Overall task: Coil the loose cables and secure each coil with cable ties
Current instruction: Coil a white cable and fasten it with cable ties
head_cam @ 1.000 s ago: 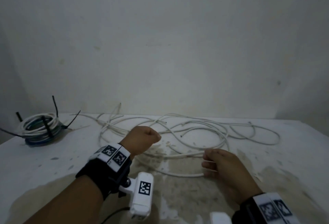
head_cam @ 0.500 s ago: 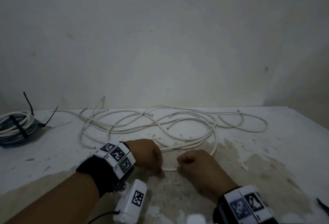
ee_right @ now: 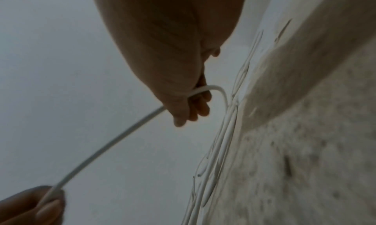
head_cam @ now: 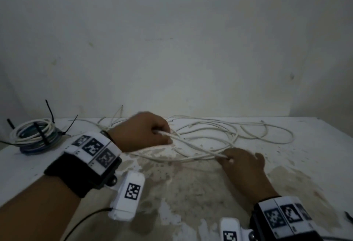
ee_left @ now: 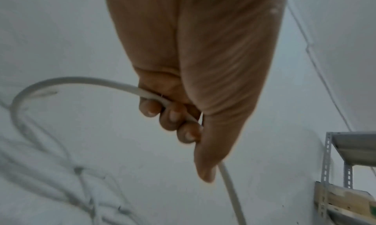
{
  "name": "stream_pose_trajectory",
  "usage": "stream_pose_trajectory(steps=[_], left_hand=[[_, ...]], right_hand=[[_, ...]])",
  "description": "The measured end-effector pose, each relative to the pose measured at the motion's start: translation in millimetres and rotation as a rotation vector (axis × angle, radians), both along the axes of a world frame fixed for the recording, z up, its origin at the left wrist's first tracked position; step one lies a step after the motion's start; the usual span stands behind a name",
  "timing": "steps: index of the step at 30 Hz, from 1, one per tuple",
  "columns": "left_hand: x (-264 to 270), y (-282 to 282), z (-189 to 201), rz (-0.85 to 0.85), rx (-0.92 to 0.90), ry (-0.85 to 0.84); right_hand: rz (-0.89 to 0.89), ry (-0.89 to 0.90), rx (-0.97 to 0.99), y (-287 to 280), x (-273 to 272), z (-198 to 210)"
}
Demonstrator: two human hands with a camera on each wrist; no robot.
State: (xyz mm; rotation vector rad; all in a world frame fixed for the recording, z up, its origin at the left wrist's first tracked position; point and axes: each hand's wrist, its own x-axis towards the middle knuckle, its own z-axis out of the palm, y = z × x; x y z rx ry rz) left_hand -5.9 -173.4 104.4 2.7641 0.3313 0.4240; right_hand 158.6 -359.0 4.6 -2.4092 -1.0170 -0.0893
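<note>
The white cable (head_cam: 193,146) is held tight in both grips, left hand (head_cam: 142,132) and right hand (head_cam: 242,161), so the loose tangle (head_cam: 219,131) on the bench (head_cam: 315,145) could be pulled into a knot.

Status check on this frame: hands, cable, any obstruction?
Left hand grips white cable; right hand grips same cable farther along. Rest sprawls loose on table. Tied coil sits far left. Nothing blocking.

Left hand (head_cam: 142,132) raised, fingers (ee_left: 173,117) curled in a fist round a white cable (head_cam: 193,146); right hand (head_cam: 243,161), lower and nearer, pinches the same strand.
</note>
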Motion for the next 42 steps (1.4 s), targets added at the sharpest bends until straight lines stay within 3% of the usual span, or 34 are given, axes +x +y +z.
stream_pose_trajectory(steps=[4, 8, 15, 18, 20, 22, 24, 28, 36, 42], left_hand=[[-26, 16, 26, 0.163, 0.160, -0.261], [-48, 27, 41, 0.280, -0.032, -0.562], [-65, 35, 38, 0.447, -0.267, -0.817], [-67, 34, 37, 0.416, -0.502, -0.760], [-66, 27, 35, 0.293, -0.738, -0.564], [-62, 15, 31, 0.203, -0.822, -0.322], [-52, -5, 26, 0.156, -0.837, -0.237], [-25, -33, 16, 0.098, -0.919, -0.387], [7, -21, -2, 0.252, -1.322, -0.714], [17, -23, -23, 0.177, -1.385, -0.646]], right_hand=[[-0.117, -0.213, 0.359, -11, 17, -6], [-0.073, -0.076, 0.456, -21, 21, -7], [-0.061, 0.102, 0.539, -24, 13, 1], [-0.061, 0.186, 0.689, -20, 11, 0], [-0.041, 0.314, 0.768, -13, 10, -1], [0.021, 0.519, 0.833, -5, 5, 1], [0.077, 0.578, 0.826, -1, -2, 4], [0.203, 0.389, 0.716, 0, -21, 7], [0.434, 0.534, 0.471, -4, -38, 14], [0.375, 0.002, 0.546, -5, -38, 14]])
